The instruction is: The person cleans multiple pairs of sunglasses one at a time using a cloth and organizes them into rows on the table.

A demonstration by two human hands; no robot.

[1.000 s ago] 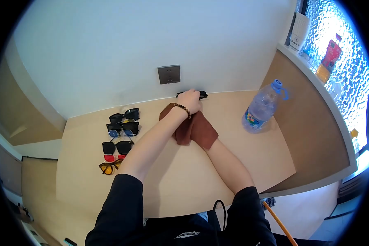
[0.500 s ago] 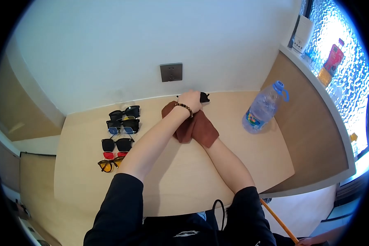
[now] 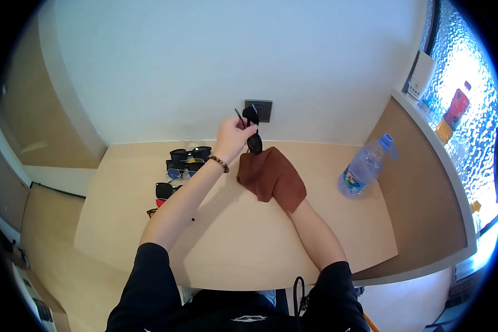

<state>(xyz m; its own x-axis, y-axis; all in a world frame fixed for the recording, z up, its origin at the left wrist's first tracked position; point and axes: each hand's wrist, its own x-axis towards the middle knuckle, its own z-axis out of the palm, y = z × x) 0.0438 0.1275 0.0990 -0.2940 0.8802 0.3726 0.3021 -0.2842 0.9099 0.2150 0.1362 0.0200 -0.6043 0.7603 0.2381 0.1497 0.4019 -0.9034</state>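
My left hand [image 3: 233,135], with a beaded bracelet on its wrist, pinches a pair of black sunglasses [image 3: 254,143]. The sunglasses hang upright in front of the wall socket, just above the cloth's far edge. A reddish-brown cloth [image 3: 274,174] covers my right hand, so its fingers are hidden; only the wrist and forearm come out below. To the left lies a column of sunglasses: a black pair [image 3: 191,152], blue-tinted glasses [image 3: 175,174], another black pair [image 3: 165,191], and red-tinted glasses [image 3: 160,203], partly behind my left forearm.
A clear plastic bottle [image 3: 364,167] with a blue cap stands on the right of the table [image 3: 232,243]. Behind it curves a wooden partition [image 3: 426,193]. A dark socket plate [image 3: 264,110] is on the wall. A small dark speck [image 3: 193,219] lies near my left forearm.
My left hand has lifted off the cloth, up and to the left, with the black sunglasses in it. The cloth stays over my right hand. The view has shifted a little.
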